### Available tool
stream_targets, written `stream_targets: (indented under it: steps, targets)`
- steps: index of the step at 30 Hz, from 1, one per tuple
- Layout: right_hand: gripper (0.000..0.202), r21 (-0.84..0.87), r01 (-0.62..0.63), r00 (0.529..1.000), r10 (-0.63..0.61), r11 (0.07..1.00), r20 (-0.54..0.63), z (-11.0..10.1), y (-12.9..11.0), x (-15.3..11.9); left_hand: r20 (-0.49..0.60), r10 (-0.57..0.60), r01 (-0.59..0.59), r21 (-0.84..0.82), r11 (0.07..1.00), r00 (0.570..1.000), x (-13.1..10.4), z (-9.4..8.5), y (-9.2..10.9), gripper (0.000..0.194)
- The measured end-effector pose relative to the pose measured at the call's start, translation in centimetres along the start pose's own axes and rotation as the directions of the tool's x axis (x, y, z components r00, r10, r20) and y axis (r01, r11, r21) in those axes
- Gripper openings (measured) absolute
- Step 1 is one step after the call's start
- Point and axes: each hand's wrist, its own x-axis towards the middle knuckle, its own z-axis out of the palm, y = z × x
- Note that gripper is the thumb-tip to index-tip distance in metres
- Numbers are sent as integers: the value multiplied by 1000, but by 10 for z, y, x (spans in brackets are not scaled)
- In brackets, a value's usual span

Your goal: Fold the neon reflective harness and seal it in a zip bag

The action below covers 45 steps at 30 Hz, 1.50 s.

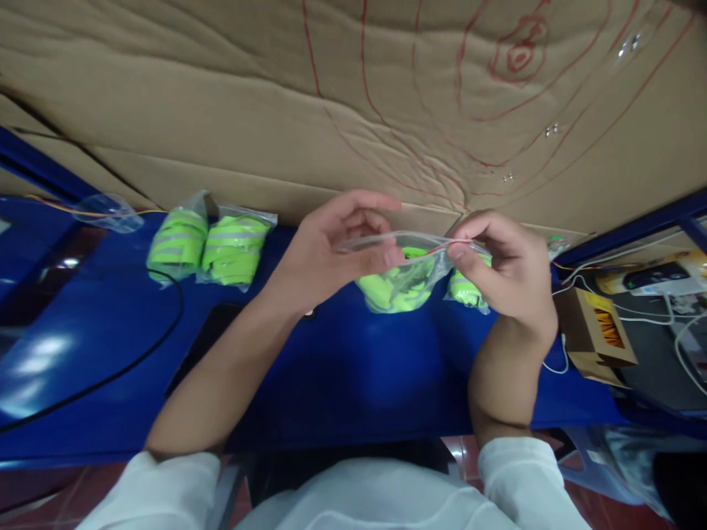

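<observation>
Between my hands hangs a clear zip bag (442,266) with a red line along its mouth and a bright yellow-green strap or band (395,294) inside. My right hand (505,265) pinches the right end of the mouth between thumb and index finger. Around the left end curls my left hand (342,243), its thumb on the near edge and its index finger stretched out above. The mouth gapes a little near the left thumb. Partly hidden behind my right hand, another bagged yellow-green roll (467,291) rests on the blue table (364,375).
At the left stand two bagged yellow-green rolls with grey stripes (177,243) (235,249). A black cable (160,342) curves across the table, and a dark flat object (204,346) lies under my left forearm. An open cardboard box (593,331) and white cables sit right. A cardboard wall (221,96) rises behind.
</observation>
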Motion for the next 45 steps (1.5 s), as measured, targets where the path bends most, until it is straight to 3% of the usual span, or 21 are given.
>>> stream_targets:
  steps: [3, 5, 8, 11, 13, 15, 17, 20, 22, 23, 29, 33, 36, 38, 39, 41, 43, 45]
  targets:
    - [9, -20, 10, 998, -9, 1000, 68, 0, 5, 3, 59, 9, -25, 274, 962, 998, -1, 0, -1, 39]
    - [10, -37, 10, 996, -6, 999, 87, -2, 6, 4, 89, 75, -108, 452, 885, 993, -3, 2, 1, 27]
    - [16, -39, -56, 992, 60, 998, 113, -9, 7, 4, 152, 144, -208, 610, 765, 978, -8, 8, 4, 29]
    - [21, -10, -154, 956, 152, 988, 250, -10, 15, 5, 146, 71, -154, 705, 692, 987, -10, 14, 1, 25]
    - [24, 101, -256, 914, 207, 961, 348, -3, 27, 6, 110, -32, -55, 699, 713, 993, -9, 14, -7, 22]
    - [29, 297, -419, 869, 284, 858, 404, 10, 44, 3, 98, -139, 50, 614, 788, 985, -5, 11, -19, 26]
    - [35, 472, -599, 794, 403, 646, 455, 30, 61, -7, 136, -248, 145, 520, 842, 959, -3, 4, -35, 30]
    - [45, 524, -787, 609, 547, 327, 574, 63, 81, -34, 206, -459, 312, 497, 810, 864, -8, -8, -64, 31]
    - [50, 507, -810, 574, 571, 294, 587, 81, 89, -52, 202, -568, 408, 514, 755, 798, -18, -16, -84, 33]
    - [51, 494, -816, 568, 576, 300, 588, 88, 93, -60, 191, -578, 413, 530, 741, 793, -24, -19, -93, 32]
    - [47, 442, -792, 610, 587, 421, 533, 109, 99, -82, 34, -462, 357, 586, 727, 886, -59, -25, -119, 32]
    - [44, 424, -726, 685, 627, 542, 372, 112, 91, -94, 23, -430, 338, 582, 740, 902, -69, -17, -119, 31]
    - [34, 398, -643, 738, 669, 655, 91, 103, 80, -107, -92, -259, 259, 622, 739, 961, -76, -4, -106, 26]
    - [24, 349, -556, 750, 636, 754, -179, 96, 69, -114, -174, 35, 98, 699, 709, 984, -83, 6, -93, 25]
    - [17, 290, -493, 768, 568, 820, -298, 93, 62, -117, -125, 86, 19, 664, 747, 988, -86, 10, -88, 24]
    - [6, 104, -317, 845, 330, 943, -420, 90, 44, -120, -29, 41, -23, 467, 884, 999, -90, 15, -80, 34]
    - [26, -7, -118, 940, 109, 993, -324, 90, 26, -119, 22, -43, 37, 240, 970, 999, -91, 15, -80, 52]
    - [45, 37, 15, 995, -11, 999, -96, 91, 10, -117, 54, -143, 139, 66, 988, 988, -90, 12, -85, 71]
